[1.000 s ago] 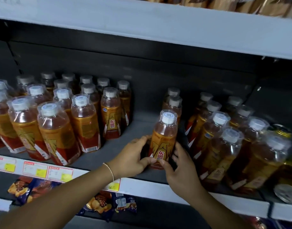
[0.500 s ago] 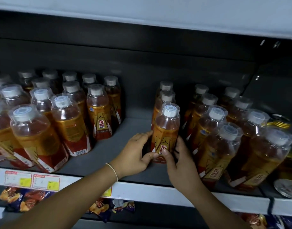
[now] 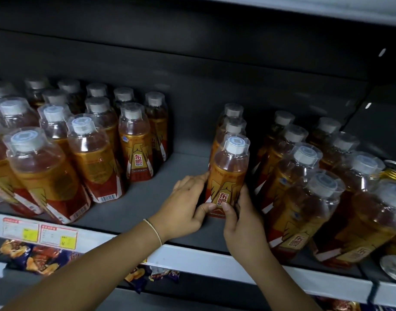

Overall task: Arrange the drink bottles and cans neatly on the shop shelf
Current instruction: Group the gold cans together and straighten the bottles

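- The left hand (image 3: pixel 188 205) and the right hand (image 3: pixel 244 223) both hold one bottle (image 3: pixel 228 176) low down. Their fingers curl round its sides, and the thumbs press on the front label.
- The bottle looks to stand on the shelf (image 3: pixel 147 198), at the front of a short row of bottles (image 3: pixel 234 112). Its label faces out.
- A hard push back could knock over the row behind it.
- The right hand is very near the bottles on the right (image 3: pixel 302 194). A bump could tip one.
- The bottle is tall and held near its bottom, so a quick shove could make it wobble.
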Demonstrator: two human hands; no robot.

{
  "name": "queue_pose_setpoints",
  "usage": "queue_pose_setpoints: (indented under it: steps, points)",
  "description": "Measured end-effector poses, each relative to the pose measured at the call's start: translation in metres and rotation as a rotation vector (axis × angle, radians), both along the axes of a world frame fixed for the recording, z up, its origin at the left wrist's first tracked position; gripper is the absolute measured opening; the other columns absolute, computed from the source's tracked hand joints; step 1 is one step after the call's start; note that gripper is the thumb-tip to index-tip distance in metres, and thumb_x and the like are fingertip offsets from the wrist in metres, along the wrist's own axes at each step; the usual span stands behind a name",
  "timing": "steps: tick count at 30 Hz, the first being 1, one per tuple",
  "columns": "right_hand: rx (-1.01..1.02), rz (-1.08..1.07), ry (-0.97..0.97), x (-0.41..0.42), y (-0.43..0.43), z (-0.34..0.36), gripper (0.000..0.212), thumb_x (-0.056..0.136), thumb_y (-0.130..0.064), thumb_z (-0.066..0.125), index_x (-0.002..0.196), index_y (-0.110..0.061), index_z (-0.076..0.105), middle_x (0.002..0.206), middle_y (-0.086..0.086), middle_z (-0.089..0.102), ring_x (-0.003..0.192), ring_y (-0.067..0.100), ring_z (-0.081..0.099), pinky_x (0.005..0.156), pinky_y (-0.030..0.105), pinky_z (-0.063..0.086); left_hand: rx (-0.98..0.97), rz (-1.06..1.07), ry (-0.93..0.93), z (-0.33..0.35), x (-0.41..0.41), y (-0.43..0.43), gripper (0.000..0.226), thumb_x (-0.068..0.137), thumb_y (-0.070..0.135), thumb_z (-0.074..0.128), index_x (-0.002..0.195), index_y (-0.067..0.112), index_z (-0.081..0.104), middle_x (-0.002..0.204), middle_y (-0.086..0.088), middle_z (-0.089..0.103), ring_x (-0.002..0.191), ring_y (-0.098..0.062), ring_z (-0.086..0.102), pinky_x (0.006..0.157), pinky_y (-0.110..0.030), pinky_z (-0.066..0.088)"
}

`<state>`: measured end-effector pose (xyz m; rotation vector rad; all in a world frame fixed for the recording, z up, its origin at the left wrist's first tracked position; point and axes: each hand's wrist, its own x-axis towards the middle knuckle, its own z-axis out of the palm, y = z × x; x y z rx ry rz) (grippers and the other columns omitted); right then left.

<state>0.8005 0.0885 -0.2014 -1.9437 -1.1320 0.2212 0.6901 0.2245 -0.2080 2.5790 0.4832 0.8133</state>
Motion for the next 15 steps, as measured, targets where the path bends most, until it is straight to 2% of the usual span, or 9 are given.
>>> queue_pose_setpoints:
  steps: [4,7,10,15]
  points:
    - [-0.019,-0.017,-0.042,0.0022,0.0059,-0.0027,0.063,0.102,-0.026,0.047,0.158,-0.017,0.019,0.142,0.009,0.054,0.123,0.024,0.057,0.1,0.031,0.046,0.023,0.057,0.019,0.0015,0.0002,0.0009,0.068,0.088,0.04,0.057,0.144,0.005,0.04,0.121,-0.008,0.057,0.112,-0.023,0.047,0.101,-0.038,0.036]
    - [-0.021,-0.009,-0.037,0.0032,0.0071,-0.0046,0.064,0.102,-0.022,0.048,0.158,-0.017,0.018,0.142,0.011,0.054,0.12,0.024,0.058,0.092,0.019,0.04,0.028,0.076,0.028,0.0028,-0.0007,-0.0006,0.068,0.087,0.04,0.057,0.143,0.004,0.041,0.117,-0.009,0.058,0.11,-0.023,0.047,0.099,-0.037,0.035]
    - [-0.009,0.001,-0.014,0.0042,0.0063,-0.0057,0.065,0.102,-0.024,0.048,0.159,-0.018,0.017,0.145,0.013,0.051,0.125,0.028,0.055,0.095,0.023,0.04,0.038,0.087,0.033,0.004,-0.0009,-0.0021,0.068,0.089,0.041,0.057,0.143,0.004,0.041,0.118,-0.011,0.059,0.111,-0.023,0.046,0.098,-0.039,0.035]
    - [-0.003,-0.005,-0.017,0.006,0.006,-0.0065,0.063,0.102,-0.026,0.049,0.157,-0.013,0.022,0.147,0.013,0.049,0.128,0.029,0.051,0.093,0.017,0.032,0.035,0.089,0.041,0.0053,-0.0016,-0.0034,0.07,0.09,0.041,0.056,0.146,0.003,0.039,0.118,-0.013,0.06,0.112,-0.025,0.047,0.099,-0.04,0.036]
